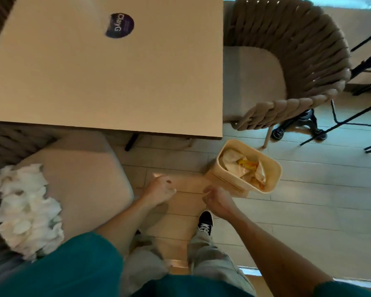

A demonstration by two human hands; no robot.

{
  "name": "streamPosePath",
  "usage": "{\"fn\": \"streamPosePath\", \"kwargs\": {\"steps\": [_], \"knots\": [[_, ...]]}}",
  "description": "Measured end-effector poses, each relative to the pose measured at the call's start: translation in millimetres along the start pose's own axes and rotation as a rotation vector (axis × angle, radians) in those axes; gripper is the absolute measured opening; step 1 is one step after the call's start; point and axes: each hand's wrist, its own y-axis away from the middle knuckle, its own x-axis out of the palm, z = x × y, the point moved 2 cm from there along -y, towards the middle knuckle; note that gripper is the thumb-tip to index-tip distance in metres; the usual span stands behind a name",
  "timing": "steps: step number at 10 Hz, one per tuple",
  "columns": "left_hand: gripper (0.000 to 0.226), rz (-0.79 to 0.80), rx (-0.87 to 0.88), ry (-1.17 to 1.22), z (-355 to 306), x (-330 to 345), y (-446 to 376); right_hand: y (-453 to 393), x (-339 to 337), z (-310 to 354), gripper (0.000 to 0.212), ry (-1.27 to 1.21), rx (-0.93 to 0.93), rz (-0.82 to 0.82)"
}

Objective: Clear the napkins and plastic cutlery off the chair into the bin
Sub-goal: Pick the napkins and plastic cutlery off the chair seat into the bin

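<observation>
Both grips empty above tiled floor (308, 200).

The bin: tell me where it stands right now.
In the head view the bin stands on the floor right of centre, just beyond the right hand, below the table corner and near the empty woven chair.

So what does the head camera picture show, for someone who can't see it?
Seen from above, a person's left hand and right hand hang empty over the floor near a small bin holding crumpled paper. A heap of white napkins lies on the chair at the left. Above are a bare table with a round sticker, and another chair.
</observation>
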Motion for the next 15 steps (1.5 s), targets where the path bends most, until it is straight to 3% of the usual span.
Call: {"fn": "streamPosePath", "kwargs": {"steps": [2,4,8,10,12,13,14,15], "knots": [[0.038,-0.068,-0.029,0.085,94,-48,20,-6,70,105,0.028,0.144,-0.204,0.072],[0.041,-0.149,-0.195,0.19,215,-85,44,-10,152,210,0.033,0.366,-0.32,0.191],[0.037,-0.309,-0.484,0.384,434,-129,93,-26,321,345,0.036,0.601,-0.604,0.329],[0.037,-0.365,-0.607,0.475,511,-133,79,-42,389,377,0.039,0.641,-0.637,0.409],[0.045,-0.539,-0.722,0.636,574,-131,52,-60,452,389,0.044,0.609,-0.589,0.468],[0.044,-0.524,-0.752,0.655,603,-118,44,-66,488,396,0.063,0.577,-0.536,0.485],[0.038,-0.447,-0.662,0.696,622,-101,36,-72,519,401,0.075,0.563,-0.485,0.439],[0.045,-0.392,-0.615,0.697,631,-87,26,-76,539,402,0.075,0.54,-0.454,0.359]]}}
